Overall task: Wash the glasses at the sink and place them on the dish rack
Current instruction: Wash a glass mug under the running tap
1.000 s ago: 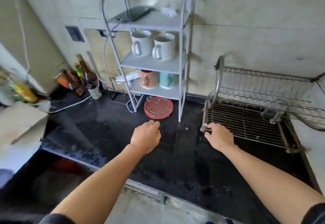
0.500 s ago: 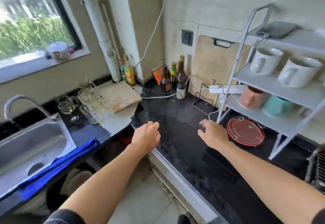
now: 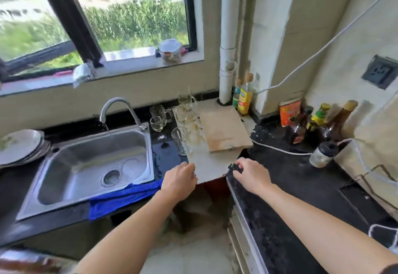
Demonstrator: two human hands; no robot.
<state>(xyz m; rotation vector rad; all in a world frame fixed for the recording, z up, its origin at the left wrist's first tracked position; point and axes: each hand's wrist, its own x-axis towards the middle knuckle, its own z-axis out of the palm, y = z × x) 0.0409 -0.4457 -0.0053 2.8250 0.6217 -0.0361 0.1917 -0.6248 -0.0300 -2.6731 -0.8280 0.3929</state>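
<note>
- I see left hand [image 3: 179, 180] grip slack, empty, near table [image 3: 297, 179] edge.
- Right hand [image 3: 252, 176] grip relaxed, fingertips [image 3: 237, 171] probably touching table edge; blurry.
- Glasses [image 3: 182, 142] stand on table just right of sink [image 3: 97, 151].

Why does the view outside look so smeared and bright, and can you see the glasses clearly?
Head view: daylight washes out the window, and the greenery at its left is smeared, likely camera movement; the wide lens slants the walls; the glasses beside the sink are soft and see-through, hard to count; the left hand and right hand are fairly sharp.
</note>
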